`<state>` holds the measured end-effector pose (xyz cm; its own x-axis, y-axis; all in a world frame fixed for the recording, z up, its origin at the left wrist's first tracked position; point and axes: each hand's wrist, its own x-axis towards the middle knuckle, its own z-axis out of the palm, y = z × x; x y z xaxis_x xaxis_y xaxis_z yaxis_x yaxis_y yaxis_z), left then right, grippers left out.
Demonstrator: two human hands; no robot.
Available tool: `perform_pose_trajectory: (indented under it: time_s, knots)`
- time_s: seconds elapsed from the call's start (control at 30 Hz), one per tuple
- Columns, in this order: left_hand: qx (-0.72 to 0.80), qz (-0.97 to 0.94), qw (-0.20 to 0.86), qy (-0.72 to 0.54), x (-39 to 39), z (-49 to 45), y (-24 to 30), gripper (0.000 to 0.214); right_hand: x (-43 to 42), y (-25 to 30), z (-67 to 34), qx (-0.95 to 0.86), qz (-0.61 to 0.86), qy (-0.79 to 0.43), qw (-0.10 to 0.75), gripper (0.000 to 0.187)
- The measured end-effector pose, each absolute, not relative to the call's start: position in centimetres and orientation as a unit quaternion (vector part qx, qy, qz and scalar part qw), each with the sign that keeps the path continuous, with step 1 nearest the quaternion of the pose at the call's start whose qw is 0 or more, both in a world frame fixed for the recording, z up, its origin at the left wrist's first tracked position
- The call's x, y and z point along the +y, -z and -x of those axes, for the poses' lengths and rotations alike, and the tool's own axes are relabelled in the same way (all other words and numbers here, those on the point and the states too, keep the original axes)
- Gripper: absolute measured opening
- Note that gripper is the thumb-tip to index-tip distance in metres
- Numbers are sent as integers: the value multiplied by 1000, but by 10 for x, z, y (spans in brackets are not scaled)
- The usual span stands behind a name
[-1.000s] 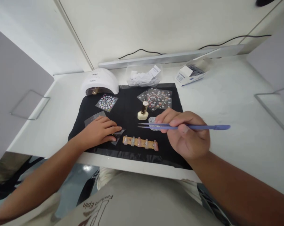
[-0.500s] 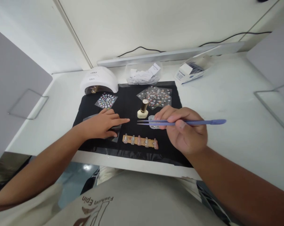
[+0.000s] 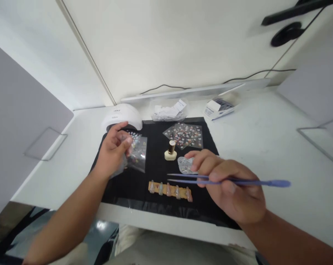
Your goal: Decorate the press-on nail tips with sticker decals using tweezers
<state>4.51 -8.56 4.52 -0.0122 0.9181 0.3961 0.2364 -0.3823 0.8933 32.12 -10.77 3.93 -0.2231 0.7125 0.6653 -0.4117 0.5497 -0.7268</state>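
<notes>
Blue tweezers [image 3: 249, 182] and clear sticker sheet [image 3: 139, 157], hand-held, over black mat [image 3: 155, 147] at front edge of counter [image 3: 265, 125].
Right hand [image 3: 235, 187]: fingers closed on tweezers, prongs parted, toward mat's right edge. Left hand [image 3: 113, 149]: fingers pinching sheet, near mat's left edge. Strip of nail tips [image 3: 173, 191]: near mat's front edge.

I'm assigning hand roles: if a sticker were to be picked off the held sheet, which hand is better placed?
Probably the right hand: it holds the blue tweezers, their parted tips pointing toward the left side. The left hand is occupied with the clear sticker sheet.
</notes>
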Motion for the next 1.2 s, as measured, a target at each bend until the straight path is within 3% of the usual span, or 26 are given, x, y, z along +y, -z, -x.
perform_pose_trajectory:
  time_s: [0.07, 0.2, 0.33, 0.57, 0.97, 1.2]
  knots:
    - [449, -603, 321, -576, -95, -60, -45, 36, -110, -39, -324, -660, 111, -448, 592, 17]
    - [443, -573, 337, -602, -113, -87, -39, 7, -113, -39, -321, -724, 87, -425, 537, 20]
    - [451, -561, 353, -598, -119, -100, -34, 13, -115, -37, -314, -754, 75, -401, 514, 26]
    - [420, -581, 360, -597, -125, -98, -23, 4, -117, -23, -310, -726, 110, -428, 526, 26]
    - [309, -655, 406, -558, -129, -91, -17, 31, -117, -15, -310, -685, 87, -448, 568, 25]
    - [345, -640, 436, -531, -132, -92, -16, 40, -120, -20, -311, -685, 82, -444, 572, 26]
